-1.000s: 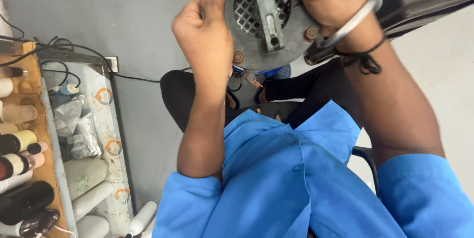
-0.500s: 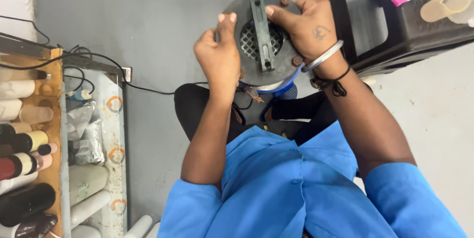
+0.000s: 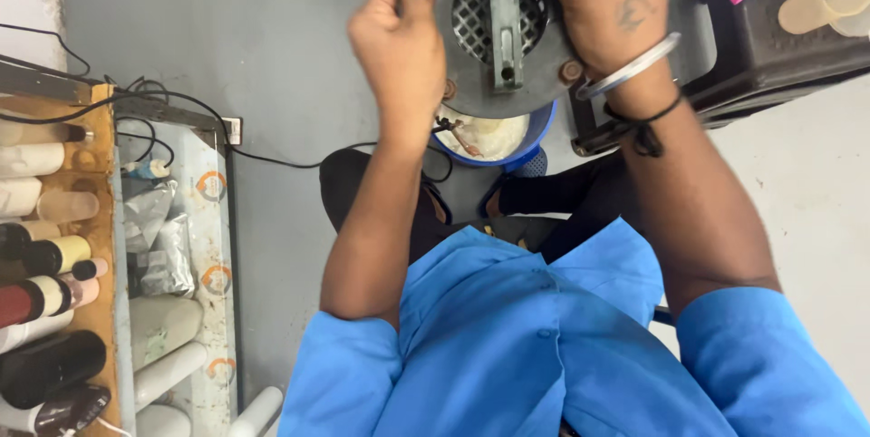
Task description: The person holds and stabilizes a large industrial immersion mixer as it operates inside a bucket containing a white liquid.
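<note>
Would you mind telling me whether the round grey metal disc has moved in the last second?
Cannot tell for sure: the head camera itself shifts. The disc, gripped by the left hand and right hand, stays just above the blue bucket, so little if at all.

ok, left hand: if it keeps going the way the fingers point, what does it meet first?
The left hand points up-frame and slightly right, at the rim of the round grey metal disc. Its fingertips already look pinched on something small at that edge, so the disc comes first. Depth is unclear.
</note>
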